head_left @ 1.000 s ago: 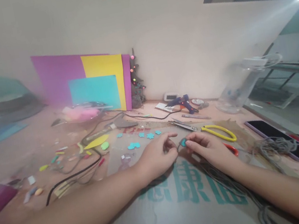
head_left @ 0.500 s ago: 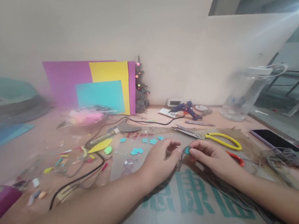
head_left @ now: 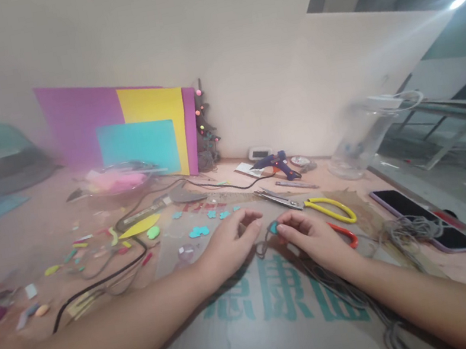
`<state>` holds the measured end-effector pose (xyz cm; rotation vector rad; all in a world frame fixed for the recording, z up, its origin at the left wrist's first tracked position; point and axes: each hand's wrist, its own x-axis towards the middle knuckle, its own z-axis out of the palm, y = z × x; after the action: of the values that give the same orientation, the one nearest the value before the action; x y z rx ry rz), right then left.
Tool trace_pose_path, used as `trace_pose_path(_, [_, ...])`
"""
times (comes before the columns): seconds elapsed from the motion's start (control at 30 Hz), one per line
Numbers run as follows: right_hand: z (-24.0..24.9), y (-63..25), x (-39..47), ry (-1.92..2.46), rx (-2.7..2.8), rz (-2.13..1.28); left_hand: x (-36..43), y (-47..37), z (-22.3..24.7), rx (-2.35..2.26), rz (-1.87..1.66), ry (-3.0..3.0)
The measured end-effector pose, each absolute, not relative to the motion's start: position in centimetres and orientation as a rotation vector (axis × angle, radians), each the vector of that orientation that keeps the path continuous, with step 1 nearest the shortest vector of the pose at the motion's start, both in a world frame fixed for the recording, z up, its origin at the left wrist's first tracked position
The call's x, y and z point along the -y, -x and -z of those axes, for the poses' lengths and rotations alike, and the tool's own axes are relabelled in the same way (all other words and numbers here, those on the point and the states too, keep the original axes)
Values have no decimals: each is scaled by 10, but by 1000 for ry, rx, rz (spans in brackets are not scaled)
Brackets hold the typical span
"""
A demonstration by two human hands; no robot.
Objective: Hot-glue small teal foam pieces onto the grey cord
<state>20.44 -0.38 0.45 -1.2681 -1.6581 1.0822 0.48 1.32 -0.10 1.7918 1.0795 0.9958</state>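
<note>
My right hand (head_left: 311,236) pinches a small teal foam piece (head_left: 273,227) between thumb and fingertips. A thin grey cord (head_left: 261,247) loops down from that piece, and more of it trails under my right forearm. To the left, my left hand (head_left: 231,241) hovers above the printed cardboard (head_left: 244,341), fingers loosely curved and thumb apart, with nothing visible in them. Beyond it lie several teal flower cutouts (head_left: 198,231). Scissors (head_left: 283,200) with one yellow handle and one red handle lie behind my right hand, which partly hides them.
A glue gun (head_left: 274,164) rests near the wall. On the right are a phone (head_left: 394,206) and a tangled cord bundle (head_left: 414,230). Coloured foam sheets (head_left: 79,120) lean at the back. A black cable (head_left: 95,289) crosses scraps on the left. A clear jug (head_left: 351,141) stands right.
My left hand has moved slightly away from the teal piece and cord, widening the gap between my hands. My right hand keeps its pinch. The whole view has shifted a little.
</note>
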Motion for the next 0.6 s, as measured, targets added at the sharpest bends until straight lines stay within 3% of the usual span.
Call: trace_pose_path(0.6, [-6, -200, 5, 1230, 1664, -1114, -17, 0, 6, -1006, -991, -1797])
